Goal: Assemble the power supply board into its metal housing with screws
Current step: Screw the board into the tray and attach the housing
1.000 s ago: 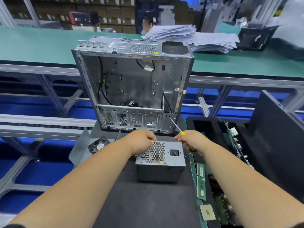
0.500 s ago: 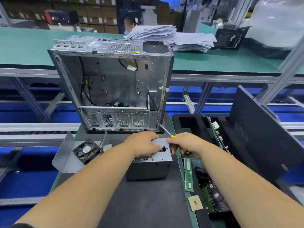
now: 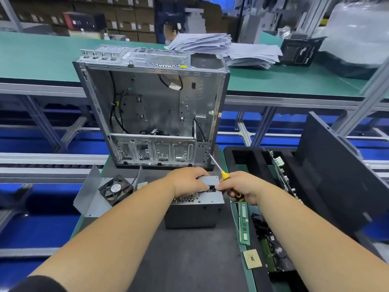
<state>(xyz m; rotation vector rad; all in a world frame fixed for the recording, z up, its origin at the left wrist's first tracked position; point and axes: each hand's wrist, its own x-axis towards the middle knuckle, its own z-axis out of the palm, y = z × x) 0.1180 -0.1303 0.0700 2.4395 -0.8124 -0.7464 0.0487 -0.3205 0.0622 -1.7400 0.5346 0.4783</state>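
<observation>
The power supply unit [image 3: 194, 204] sits on the dark mat [image 3: 185, 260] in the middle of the desk, grey metal box, honeycomb vent face up, just in front of the open computer case [image 3: 151, 110]. Left hand [image 3: 186, 182] is down on top of it, fingers curled over the far edge, gripping the box. Right hand [image 3: 242, 189] is right beside it at the box's right corner, wrapped round a screwdriver [image 3: 220, 170] with a yellow and black handle, while its fingertips touch the top of the box near the black socket. The shaft angles up and away toward the lower right corner of the case; whether the tip touches the metal is hard to tell.

The case stands upright with its side panel off, bare inside apart from black cables and a drive cage along the bottom. To the left of the box, a small black cooling fan [image 3: 115, 189] lies on a bent sheet-metal bracket [image 3: 88, 194]. To the right, a green RAM stick [image 3: 244, 223] lies along the edge of a black foam tray [image 3: 242, 153], with a processor chip [image 3: 252, 259] nearer the camera and circuit boards standing in the tray's slots. A dark side panel [image 3: 336, 175] leans at far right. Behind the case, a green bench [image 3: 42, 57] carries a stack of papers [image 3: 227, 49].
</observation>
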